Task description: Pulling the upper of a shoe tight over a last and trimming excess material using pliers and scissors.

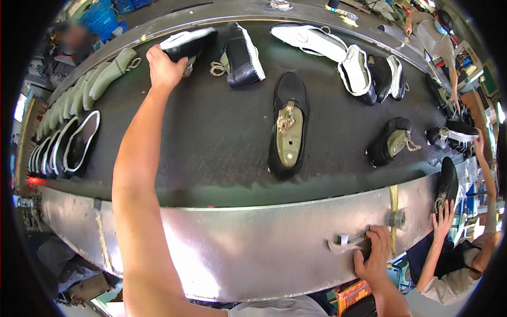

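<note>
The left hand [163, 66] reaches far across the dark conveyor belt [211, 142], its fingers closed around the heel end of a black shoe with a white rubber sole [189, 43], which lies on the belt at about eleven o'clock in the view. At nine o'clock from that hand, a row of pale green shoe lasts [84, 90] and black white-rimmed uppers [68, 145] lines the belt's left edge. Just at three o'clock of the held shoe stands another black shoe with a white sole [243, 55], tipped on its side. Near the belt's middle rests a black shoe upper on an olive last [289, 127], sole side up. At five o'clock, the right hand [374, 251] is curled tight on a grey metal tool [343, 244] against the shiny steel side panel [253, 248]. At three o'clock, a neighbouring person's hand [442, 219] touches a black shoe [448, 182].
</note>
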Available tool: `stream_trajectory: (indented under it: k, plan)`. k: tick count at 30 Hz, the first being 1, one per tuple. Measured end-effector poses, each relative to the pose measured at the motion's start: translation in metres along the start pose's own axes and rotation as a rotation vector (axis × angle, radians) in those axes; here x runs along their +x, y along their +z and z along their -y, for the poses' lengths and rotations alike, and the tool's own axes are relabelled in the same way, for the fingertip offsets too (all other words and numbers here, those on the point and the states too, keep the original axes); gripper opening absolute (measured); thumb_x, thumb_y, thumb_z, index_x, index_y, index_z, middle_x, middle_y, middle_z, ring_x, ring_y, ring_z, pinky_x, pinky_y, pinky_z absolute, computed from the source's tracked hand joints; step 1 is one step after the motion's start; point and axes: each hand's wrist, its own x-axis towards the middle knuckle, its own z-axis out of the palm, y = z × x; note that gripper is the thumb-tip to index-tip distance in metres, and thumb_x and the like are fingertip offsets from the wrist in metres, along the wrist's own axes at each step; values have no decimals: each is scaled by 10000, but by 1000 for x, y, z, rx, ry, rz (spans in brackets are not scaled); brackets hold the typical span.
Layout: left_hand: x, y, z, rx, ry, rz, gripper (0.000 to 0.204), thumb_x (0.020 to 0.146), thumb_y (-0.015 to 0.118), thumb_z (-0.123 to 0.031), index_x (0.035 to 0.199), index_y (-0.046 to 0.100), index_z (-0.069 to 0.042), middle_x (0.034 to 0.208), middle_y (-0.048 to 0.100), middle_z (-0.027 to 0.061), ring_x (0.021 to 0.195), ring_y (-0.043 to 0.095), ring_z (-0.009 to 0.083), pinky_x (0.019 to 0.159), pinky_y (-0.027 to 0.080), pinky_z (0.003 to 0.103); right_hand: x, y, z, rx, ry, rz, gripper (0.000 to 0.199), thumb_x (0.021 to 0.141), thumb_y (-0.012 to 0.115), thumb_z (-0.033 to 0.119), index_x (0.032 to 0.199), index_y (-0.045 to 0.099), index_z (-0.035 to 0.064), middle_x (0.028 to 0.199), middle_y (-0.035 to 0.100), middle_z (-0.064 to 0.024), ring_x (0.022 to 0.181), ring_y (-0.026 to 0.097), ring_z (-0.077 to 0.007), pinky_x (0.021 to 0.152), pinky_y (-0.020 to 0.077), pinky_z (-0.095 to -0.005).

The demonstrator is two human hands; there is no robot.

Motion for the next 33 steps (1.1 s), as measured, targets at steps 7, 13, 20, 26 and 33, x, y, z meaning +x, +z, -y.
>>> stream_trajectory:
  k: [7,13,20,26,33]
  plan:
    - [-150,-237,3,97,602,183,812,650,812,7,1348,398,23,1405,439,261,1273,461,466,1045,430,460,0,5,-6,47,-59,-102,494,752,662,177,1195,531,5,1242,538,-206,1197,483,-419,1003,340,-509]
    - [-305,-402,-16,101,510,467,739,578,894,-88,1178,472,3,1361,486,295,1246,501,482,1024,441,502,-10,14,-13,43,-78,-175,478,803,671,199,1225,527,25,1281,539,-187,1223,476,-408,1008,343,-512]
    - [-410,-364,-4,-31,139,-100,444,785,756,-79,1124,482,10,1303,517,263,1175,532,417,1019,403,446,-16,21,-12,20,-82,-268,444,837,669,227,1222,554,37,1255,586,-156,1218,509,-359,994,378,-479]
    - [-425,-343,-12,-42,-331,-76,823,705,868,-304,1305,451,77,1367,444,307,1312,423,392,1100,344,439,-13,27,-13,20,-63,-347,376,838,668,251,1153,594,60,1167,636,-129,1134,558,-330,940,400,-475]
    - [-445,-346,3,-520,-487,-57,865,734,849,-196,1400,380,98,1277,538,225,1180,538,286,1033,418,368,-12,34,-18,22,-51,-386,388,838,678,289,1154,625,70,1178,643,-116,1154,557,-318,949,399,-476]
